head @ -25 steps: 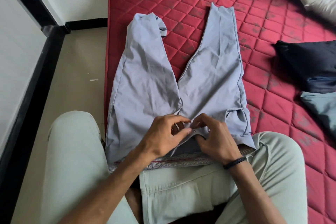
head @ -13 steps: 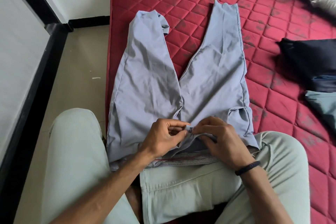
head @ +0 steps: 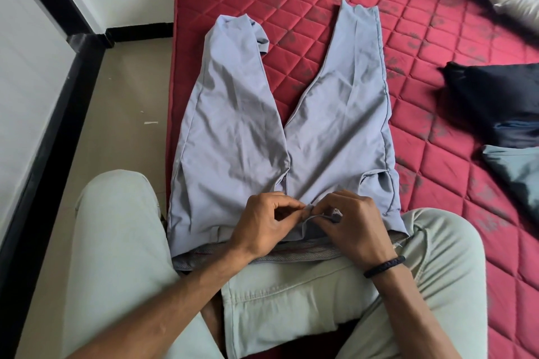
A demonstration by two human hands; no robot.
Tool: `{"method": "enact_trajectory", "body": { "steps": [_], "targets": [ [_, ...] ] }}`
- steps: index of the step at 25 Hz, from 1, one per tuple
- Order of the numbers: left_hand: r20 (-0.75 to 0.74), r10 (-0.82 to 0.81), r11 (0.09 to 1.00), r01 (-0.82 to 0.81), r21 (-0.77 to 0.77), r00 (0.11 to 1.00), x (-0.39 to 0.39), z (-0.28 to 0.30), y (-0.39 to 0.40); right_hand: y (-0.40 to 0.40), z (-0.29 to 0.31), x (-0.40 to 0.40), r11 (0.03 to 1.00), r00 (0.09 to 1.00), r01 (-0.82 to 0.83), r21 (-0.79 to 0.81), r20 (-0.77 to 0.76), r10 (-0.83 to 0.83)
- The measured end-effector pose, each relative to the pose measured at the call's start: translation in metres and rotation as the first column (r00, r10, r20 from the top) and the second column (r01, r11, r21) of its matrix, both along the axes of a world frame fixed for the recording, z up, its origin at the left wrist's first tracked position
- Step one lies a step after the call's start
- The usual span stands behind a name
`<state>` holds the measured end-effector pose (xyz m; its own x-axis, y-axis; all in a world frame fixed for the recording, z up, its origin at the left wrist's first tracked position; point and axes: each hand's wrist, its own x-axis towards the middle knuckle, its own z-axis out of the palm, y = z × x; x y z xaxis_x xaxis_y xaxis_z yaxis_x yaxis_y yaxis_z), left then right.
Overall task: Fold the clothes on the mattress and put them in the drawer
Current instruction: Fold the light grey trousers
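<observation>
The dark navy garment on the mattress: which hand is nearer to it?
The right hand. It pinches the waistband of the grey trousers, on the side toward the dark navy garment. The left hand pinches the same waistband, farther away.

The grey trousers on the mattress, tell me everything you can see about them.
The grey trousers look like light woven cloth, a bit creased. They lie flat and face up on the red mattress, legs spread in a V pointing away, the left hem turned over. The waist lies over the person's lap, showing a striped lining. The left hand and right hand pinch the fly at the waistband.
</observation>
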<state>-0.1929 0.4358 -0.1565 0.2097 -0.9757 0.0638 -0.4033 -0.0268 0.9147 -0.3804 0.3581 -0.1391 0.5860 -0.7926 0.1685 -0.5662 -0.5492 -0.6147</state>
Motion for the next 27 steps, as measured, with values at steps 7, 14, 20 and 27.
{"method": "enact_trajectory", "body": {
  "steps": [7,14,20,27],
  "targets": [
    [0.405,-0.037,0.986,0.099,-0.132,0.914,-0.001,0.005,0.001,0.001,0.001,-0.001,0.999,0.999,0.048,-0.007,0.024,-0.048],
    [0.493,-0.228,0.95,0.302,-0.076,0.84,0.006,0.007,0.001,0.005,0.004,0.0,0.998,0.991,0.061,0.033,-0.121,-0.056],
    [0.312,-0.574,0.819,0.524,0.236,0.757,0.006,0.009,0.015,0.002,0.03,-0.009,0.913,0.81,-0.142,0.381,-0.486,0.329],
    [0.244,0.16,0.987,-0.162,-0.011,0.957,0.07,-0.016,-0.061,-0.041,-0.003,0.086,0.984,0.926,0.08,0.158,-0.376,-0.014]
  ]
}}
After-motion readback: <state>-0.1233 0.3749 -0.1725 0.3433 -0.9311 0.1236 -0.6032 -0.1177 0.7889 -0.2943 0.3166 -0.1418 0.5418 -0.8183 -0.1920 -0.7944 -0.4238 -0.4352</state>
